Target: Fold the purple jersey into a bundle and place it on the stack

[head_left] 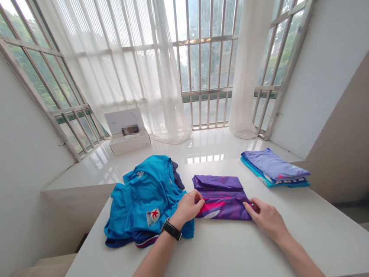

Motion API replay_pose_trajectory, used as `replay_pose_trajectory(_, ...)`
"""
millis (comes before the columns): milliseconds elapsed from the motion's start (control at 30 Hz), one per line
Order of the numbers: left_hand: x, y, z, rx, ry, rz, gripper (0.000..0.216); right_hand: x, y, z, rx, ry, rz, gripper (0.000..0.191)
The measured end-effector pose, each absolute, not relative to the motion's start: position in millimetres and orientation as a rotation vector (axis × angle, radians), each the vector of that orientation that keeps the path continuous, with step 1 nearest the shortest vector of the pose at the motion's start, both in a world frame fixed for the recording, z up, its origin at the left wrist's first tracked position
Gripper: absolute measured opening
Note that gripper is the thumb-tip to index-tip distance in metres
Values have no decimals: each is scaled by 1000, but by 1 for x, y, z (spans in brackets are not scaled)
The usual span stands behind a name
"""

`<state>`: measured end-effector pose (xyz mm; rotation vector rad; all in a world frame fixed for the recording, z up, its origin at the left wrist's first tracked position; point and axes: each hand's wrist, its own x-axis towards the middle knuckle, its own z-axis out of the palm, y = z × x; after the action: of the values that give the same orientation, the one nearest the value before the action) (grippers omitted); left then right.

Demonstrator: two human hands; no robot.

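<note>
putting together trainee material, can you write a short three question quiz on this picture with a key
1. Which garment lies between the left hand and the right hand?
A) blue shirt
B) folded purple garment
C) navy shirt
2. True or false: the white box near the window stands open.
3. Fill in the blank: the folded stack is topped by a ____ garment.

Key: 1. B; 2. True; 3. lavender
</note>
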<state>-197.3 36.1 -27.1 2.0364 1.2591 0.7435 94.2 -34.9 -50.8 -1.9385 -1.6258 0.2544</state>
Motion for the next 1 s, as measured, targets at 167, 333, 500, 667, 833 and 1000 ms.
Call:
replay_pose_trajectory(167,-192,35,-26,1965,1265,776,16,94,-35,-50,-1945,-1622,258,33)
replay_pose_trajectory(333,-189,36,-27,1942,1268,867,11,93,-35,-49,-1965,-1602,279,33)
replay_pose_trajectory(500,-191,38,-30,1978,1278,887,9,94,-35,-50,-1947,-1555,301,32)
replay_pose_trajectory(667,-191,36,-30,1994,1340,847,10,95,-34,-54,-1930,-1538,311,32)
replay_pose_trajectory(833,-189,30,-25,2112,1375,811,11,95,-33,-56,-1864,-1528,255,37)
replay_pose_trajectory(1000,-188,27,-22,2227,1405,738,13,95,-34,-54,-1822,-1550,200,35)
